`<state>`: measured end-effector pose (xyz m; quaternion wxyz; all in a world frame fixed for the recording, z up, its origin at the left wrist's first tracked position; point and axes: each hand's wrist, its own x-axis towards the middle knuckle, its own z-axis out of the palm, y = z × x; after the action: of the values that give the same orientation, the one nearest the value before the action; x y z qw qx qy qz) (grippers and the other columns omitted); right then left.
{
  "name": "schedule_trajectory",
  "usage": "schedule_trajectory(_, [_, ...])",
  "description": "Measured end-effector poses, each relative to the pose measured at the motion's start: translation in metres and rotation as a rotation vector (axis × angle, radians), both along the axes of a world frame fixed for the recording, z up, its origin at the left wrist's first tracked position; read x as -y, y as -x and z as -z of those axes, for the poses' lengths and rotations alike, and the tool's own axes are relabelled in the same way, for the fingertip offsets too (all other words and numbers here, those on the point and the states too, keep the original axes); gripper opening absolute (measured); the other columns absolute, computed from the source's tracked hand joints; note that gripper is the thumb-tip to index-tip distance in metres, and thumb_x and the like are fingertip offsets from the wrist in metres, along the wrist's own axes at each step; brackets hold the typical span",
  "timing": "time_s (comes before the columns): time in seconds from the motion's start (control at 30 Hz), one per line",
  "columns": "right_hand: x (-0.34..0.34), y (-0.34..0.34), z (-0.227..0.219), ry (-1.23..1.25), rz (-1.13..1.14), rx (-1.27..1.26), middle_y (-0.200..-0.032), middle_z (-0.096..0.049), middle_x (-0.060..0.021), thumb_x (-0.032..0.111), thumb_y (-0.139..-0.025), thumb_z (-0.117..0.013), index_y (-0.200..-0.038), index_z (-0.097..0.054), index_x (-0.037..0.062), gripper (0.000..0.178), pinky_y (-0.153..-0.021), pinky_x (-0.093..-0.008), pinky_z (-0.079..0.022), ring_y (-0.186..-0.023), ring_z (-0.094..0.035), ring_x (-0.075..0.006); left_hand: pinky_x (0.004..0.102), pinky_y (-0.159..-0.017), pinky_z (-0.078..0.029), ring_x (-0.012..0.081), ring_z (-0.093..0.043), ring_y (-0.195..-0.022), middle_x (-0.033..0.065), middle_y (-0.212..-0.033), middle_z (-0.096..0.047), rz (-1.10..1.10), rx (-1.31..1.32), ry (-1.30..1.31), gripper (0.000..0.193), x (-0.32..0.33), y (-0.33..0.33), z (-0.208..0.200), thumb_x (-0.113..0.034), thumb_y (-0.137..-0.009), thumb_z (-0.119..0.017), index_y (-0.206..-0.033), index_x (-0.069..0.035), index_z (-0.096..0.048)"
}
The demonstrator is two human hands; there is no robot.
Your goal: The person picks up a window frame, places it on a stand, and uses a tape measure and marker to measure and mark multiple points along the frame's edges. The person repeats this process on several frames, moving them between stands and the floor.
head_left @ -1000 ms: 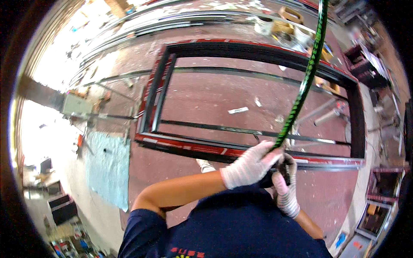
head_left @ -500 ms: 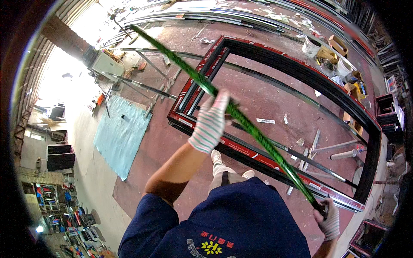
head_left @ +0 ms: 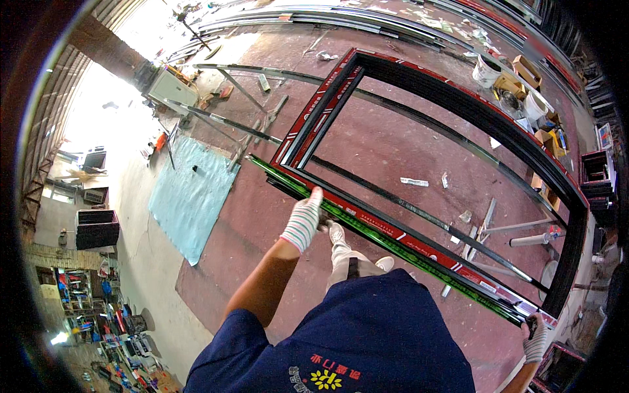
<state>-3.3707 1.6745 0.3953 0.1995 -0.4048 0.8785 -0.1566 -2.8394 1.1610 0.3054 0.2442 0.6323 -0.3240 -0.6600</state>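
A long, thin strip in shiny green film (head_left: 377,237) lies along the near side of a large rectangular frame (head_left: 319,105). The frame looks like a stack of dark frames with red printed tape on its edges. My left hand (head_left: 303,221), in a striped knit glove, grips the strip toward its far-left end, thumb on top; its fingers are partly hidden underneath. At the strip's right end my right hand (head_left: 535,337), gloved alike, is closed around it beside the frame's near-right corner. Whether the strip rests fully against the frame I cannot tell.
Metal rails (head_left: 229,122) of a stand run beneath the frame. A light-blue sheet (head_left: 190,203) lies on the floor to the left. Buckets (head_left: 486,71) and cardboard boxes (head_left: 526,71) stand at the far right. Long profiles (head_left: 314,16) lie across the back.
The green strip has come down from a steep slant across the frame to lie along its near side. My left hand moved down and nearer with it; my right hand shifted slightly right.
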Motion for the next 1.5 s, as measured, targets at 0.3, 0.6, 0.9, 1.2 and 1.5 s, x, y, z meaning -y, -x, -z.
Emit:
schedule_trajectory(0.3, [0.018,-0.001,0.006,-0.025,-0.073,-0.125,-0.091,-0.057,-0.0126,0.011,-0.086,-0.070,-0.111,-0.054,0.0001,0.032,-0.078,-0.0351,-0.048,-0.081,-0.054,-0.0248,0.0297,-0.040,-0.046,0.0193,-0.060,-0.047,0.0150,-0.076,-0.070,0.153,-0.005,-0.088,0.058,-0.033,0.039,-0.014,-0.056,-0.100,-0.045,-0.098,-0.003,-0.065])
schedule_trajectory(0.6, [0.064,-0.016,-0.026,0.054,-0.152,-0.357,-0.095,-0.063,-0.0151,0.014,-0.084,-0.072,-0.108,-0.062,0.0038,0.028,-0.078,-0.0405,-0.050,-0.089,-0.061,-0.0300,0.0318,-0.055,-0.050,0.0176,-0.061,-0.059,0.0119,-0.073,-0.067,0.257,0.156,0.042,0.062,-0.025,0.072,-0.039,-0.059,-0.099,-0.046,-0.084,-0.003,-0.068])
schedule_trajectory(0.9, [0.061,0.023,0.017,-0.154,0.034,-0.375,-0.084,-0.064,-0.0132,0.034,-0.084,-0.074,-0.099,-0.062,0.0080,0.032,-0.075,-0.0439,-0.052,-0.084,-0.064,-0.0343,0.0317,-0.039,-0.039,0.0199,-0.053,-0.046,0.0105,-0.064,-0.060,0.178,0.208,-0.144,0.070,0.011,0.067,0.004,-0.076,-0.083,-0.057,-0.077,-0.006,-0.058])
schedule_trajectory(1.2, [0.070,0.014,0.009,-0.187,-0.005,-0.426,-0.082,-0.063,-0.0138,0.035,-0.084,-0.073,-0.098,-0.062,0.0079,0.032,-0.073,-0.0448,-0.051,-0.084,-0.062,-0.0341,0.0301,-0.043,-0.031,0.0159,-0.045,-0.051,0.0037,-0.068,-0.056,0.230,0.245,-0.210,0.062,0.026,0.059,-0.006,-0.077,-0.081,-0.058,-0.073,-0.016,-0.052])
schedule_trajectory(1.5, [0.065,0.018,0.013,-0.127,-0.025,-0.433,-0.082,-0.063,-0.0138,0.031,-0.082,-0.075,-0.097,-0.062,0.0075,0.031,-0.073,-0.0440,-0.051,-0.083,-0.062,-0.0340,0.0293,-0.043,-0.032,0.0162,-0.046,-0.049,0.0031,-0.064,-0.054,0.155,0.248,-0.177,0.062,0.019,0.064,-0.010,-0.075,-0.081,-0.062,-0.071,-0.015,-0.053])
